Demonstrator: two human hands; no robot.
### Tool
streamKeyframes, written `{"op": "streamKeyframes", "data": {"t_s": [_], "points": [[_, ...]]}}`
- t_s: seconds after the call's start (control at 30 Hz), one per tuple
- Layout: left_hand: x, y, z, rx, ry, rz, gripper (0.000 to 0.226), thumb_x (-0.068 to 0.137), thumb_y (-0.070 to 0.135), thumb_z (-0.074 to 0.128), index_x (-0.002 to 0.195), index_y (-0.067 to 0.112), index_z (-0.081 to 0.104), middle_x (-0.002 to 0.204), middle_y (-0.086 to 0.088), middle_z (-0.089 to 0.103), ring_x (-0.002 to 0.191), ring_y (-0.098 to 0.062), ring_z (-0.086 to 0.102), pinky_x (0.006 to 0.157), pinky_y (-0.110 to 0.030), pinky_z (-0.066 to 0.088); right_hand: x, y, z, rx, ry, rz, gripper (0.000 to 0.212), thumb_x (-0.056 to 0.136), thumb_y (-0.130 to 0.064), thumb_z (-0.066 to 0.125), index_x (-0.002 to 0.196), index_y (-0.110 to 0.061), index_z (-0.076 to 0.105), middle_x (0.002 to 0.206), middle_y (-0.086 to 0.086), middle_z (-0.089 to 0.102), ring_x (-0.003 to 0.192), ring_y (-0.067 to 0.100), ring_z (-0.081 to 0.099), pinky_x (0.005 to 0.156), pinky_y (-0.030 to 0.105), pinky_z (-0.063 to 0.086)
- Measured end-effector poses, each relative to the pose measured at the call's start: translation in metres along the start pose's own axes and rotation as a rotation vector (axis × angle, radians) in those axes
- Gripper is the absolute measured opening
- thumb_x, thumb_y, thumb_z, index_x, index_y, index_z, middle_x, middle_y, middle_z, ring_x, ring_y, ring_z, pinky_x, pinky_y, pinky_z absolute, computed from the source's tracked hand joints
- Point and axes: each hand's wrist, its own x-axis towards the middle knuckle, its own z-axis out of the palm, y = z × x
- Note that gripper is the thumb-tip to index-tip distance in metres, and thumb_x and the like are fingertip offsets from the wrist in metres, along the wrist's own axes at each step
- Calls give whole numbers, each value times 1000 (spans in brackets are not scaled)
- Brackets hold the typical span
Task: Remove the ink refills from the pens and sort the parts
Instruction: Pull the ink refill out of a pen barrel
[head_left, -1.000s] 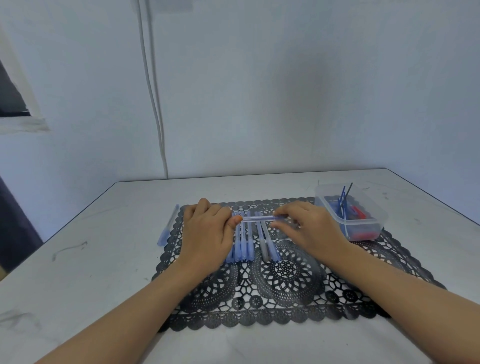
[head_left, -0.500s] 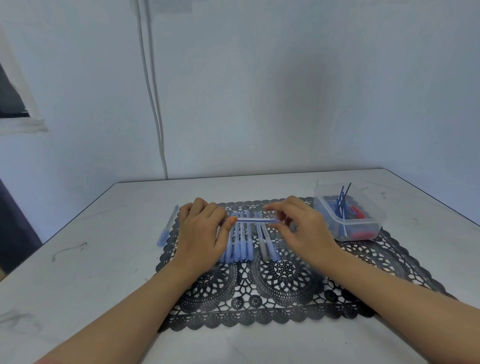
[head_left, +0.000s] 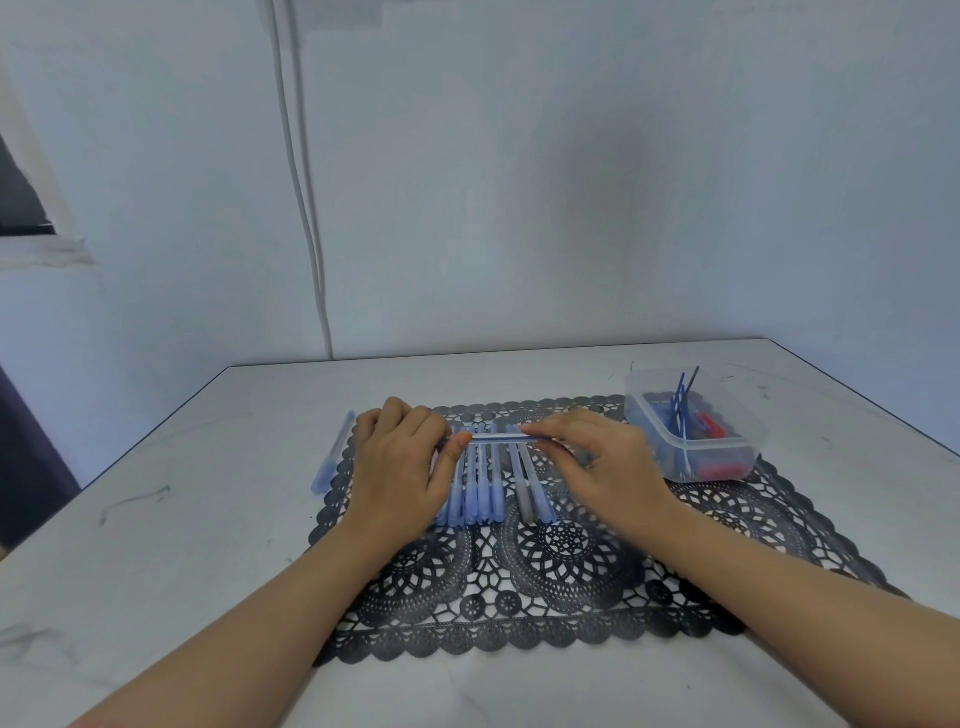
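Task partly done: left hand and right hand each pinch an end of one blue pen, held crosswise above the row of pens awaiting work on the mat, while the clear tub already holds what appear to be extracted refills.

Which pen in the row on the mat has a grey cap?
The grey-capped pen, second from the row's right end; the caps of the others in the row are blue.
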Motion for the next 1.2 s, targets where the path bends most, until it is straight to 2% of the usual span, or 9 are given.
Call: {"op": "streamKeyframes", "data": {"t_s": [0.17,0.37,0.5,0.57,0.63,0.77,0.87,0.97,1.2], "points": [[-1,-3,1,-102,-6,-44,35,95,38,41,69,18,51,67,16,40,75,-14,37,69,-35,31,1,1,-2,-16,41,-32,30,74,11,70,95,-10,72,89,-1,67,84,2,60,81,11,48],[0,-4,1,-118,16,-36,33,94,37,44,69,18,53,69,17,40,74,-14,38,69,-34,30,3,0,-1,-38,-1,-15,25,80,-3,69,104,-11,70,90,-1,64,85,1,54,80,8,44],[0,-6,2,-118,26,-37,31,94,37,45,70,19,53,68,18,40,74,-14,38,69,-33,29,2,5,4,-125,-46,-23,32,81,5,64,111,-5,66,92,5,63,82,4,54,81,9,43],[0,-6,2,-126,31,-43,30,93,37,45,70,20,54,68,18,40,74,-12,36,69,-31,26,1,8,6,-185,-91,-29,39,77,12,62,114,-1,64,92,9,63,81,11,57,80,13,46],[1,-7,2,-128,31,-41,30,93,37,46,70,21,54,67,18,41,74,-12,36,68,-29,24,0,11,6,-228,-123,-41,43,74,15,63,114,1,63,90,12,65,78,20,62,76,24,53],[0,-7,2,-120,13,-36,33,94,40,44,69,19,53,67,17,42,74,-14,38,69,-31,26,1,12,4,-278,-163,-44,31,78,6,66,108,-2,67,86,9,65,74,21,63,66,34,58],[0,-8,3,-130,8,-30,33,94,40,44,69,19,52,67,17,41,74,-13,37,69,-32,28,2,8,2,-306,-179,-68,21,85,-6,57,102,-1,68,83,8,65,71,20,63,63,32,57],[1,-8,4,-160,-4,-22,36,95,40,42,68,19,49,66,16,40,73,-13,36,67,-33,30,2,4,-1,-309,-216,-95,34,87,-18,41,100,0,68,80,7,65,69,19,62,64,27,55],[0,-9,4,-230,-30,-36,35,96,37,43,67,17,48,63,12,43,72,-14,34,66,-29,30,3,5,-2,-256,-266,-115,34,90,-17,39,101,2,65,75,7,61,65,17,58,63,27,54]]}}
